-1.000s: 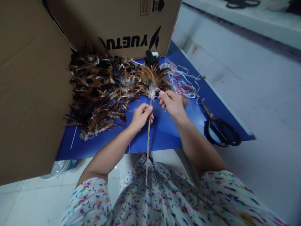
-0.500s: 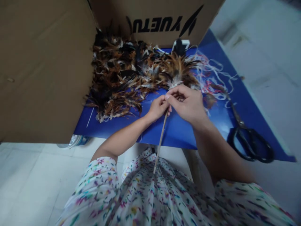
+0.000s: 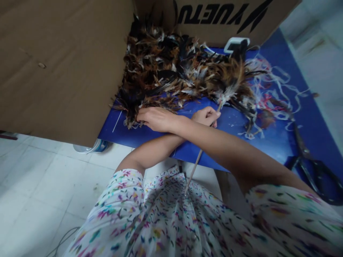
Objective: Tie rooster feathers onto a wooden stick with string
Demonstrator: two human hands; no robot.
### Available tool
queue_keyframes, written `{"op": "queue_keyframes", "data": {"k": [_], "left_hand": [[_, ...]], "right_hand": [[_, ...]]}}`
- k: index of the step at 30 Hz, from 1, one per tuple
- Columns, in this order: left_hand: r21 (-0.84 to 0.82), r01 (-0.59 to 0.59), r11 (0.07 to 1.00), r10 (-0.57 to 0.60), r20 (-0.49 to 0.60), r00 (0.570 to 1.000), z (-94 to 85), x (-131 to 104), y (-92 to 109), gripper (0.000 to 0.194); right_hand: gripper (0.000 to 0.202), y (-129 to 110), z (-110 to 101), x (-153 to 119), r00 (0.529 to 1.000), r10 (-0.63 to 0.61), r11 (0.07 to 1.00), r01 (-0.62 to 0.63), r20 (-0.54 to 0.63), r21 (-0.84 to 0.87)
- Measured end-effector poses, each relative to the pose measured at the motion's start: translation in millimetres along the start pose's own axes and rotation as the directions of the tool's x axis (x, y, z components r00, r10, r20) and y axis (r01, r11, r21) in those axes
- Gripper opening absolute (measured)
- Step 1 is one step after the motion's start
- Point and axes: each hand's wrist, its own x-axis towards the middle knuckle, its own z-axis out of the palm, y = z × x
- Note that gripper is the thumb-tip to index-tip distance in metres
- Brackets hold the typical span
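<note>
My left hand (image 3: 205, 116) is closed around a thin stick (image 3: 196, 165), which slants down toward my lap. At the stick's upper end sits a tuft of brown and black feathers (image 3: 232, 81) with whitish fluff at its base. Crossing over my left forearm, my right hand (image 3: 154, 118) reaches to the near left corner of the feather pile (image 3: 160, 76). Its fingers are bent around some feathers (image 3: 132, 117) with a pale, stringy lower edge; the fingertips are partly hidden.
Black-handled scissors (image 3: 316, 171) lie on the blue table sheet (image 3: 270, 142) at right. Behind them is a tangle of white and pink strings (image 3: 276, 85). A cardboard box (image 3: 61, 71) walls off the left and back. A white-framed object (image 3: 235, 44) lies behind the feathers.
My right hand has left the stick beside my left hand and crossed leftward over my left arm to the feathers. The left hand keeps the stick. The view has shifted left.
</note>
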Motion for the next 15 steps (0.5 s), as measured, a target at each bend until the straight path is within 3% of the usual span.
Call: {"op": "queue_keyframes", "data": {"k": [4,9,15], "left_hand": [[-0.105,-0.024,0.994,0.03,0.06,0.998,-2.2,-2,-3,0.021],[-0.118,-0.008,0.993,0.017,0.078,0.997,-6.5,-3,-5,0.023],[-0.115,0.028,0.993,-0.017,0.099,0.995,-10.7,1,-5,0.023]], "right_hand": [[0.038,2,7,32,1.0,-0.014,0.994,0.013,-0.007,-0.109],[0.039,2,14,63,0.998,-0.063,0.967,0.058,-0.009,-0.25],[0.041,6,30,79,0.996,-0.047,0.91,0.074,0.076,-0.408]]}}
